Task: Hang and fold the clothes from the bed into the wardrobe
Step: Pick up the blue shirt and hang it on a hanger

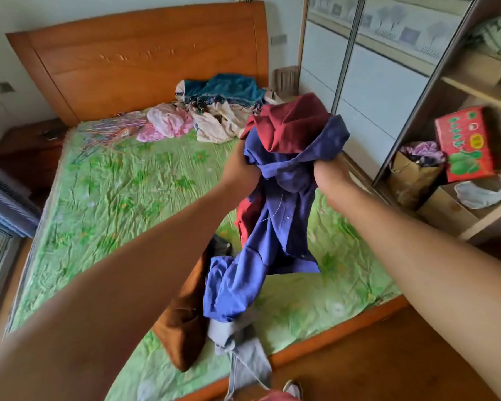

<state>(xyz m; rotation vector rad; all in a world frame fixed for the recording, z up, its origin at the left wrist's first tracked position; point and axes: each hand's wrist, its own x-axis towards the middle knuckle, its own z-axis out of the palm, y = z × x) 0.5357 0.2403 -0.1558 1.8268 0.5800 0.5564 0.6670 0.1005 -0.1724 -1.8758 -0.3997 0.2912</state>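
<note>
Two hands meet in the head view over the near right part of the bed (113, 198), a wide wooden one under a wrinkled green flowered sheet. The left hand (240, 166) and the right hand (327, 175) each have the grip closed on the top of a crumpled blue cotton garment (284, 227), with the fingers buried in its folds. It hangs in the air between them, and its lower end trails down to the sheet. A dark red cloth (289, 123) is bunched on top of it; I cannot tell whether that is a second garment or part of the same one.

Below the hands, at the near edge of the bed, lie a rust-brown garment (185, 328) and a pale grey garment (243, 351) that droops over the edge. At the far end, against the orange wooden headboard (145, 53), sits a heap of pink, cream and teal clothes (214, 120), with a scatter of thin wire hangers (110, 125) to its left. On the right stands the open wardrobe (475, 85), its shelves holding a red printed cardboard box (463, 143) and a brown paper bag (408, 180).

By my reading the task is at an early stage: no garment is seen hung, no hanger is loaded, and most clothes are on the bed. The blue piece looks to be the one in hand, and it needs shaking out before it is folded or hung.
</note>
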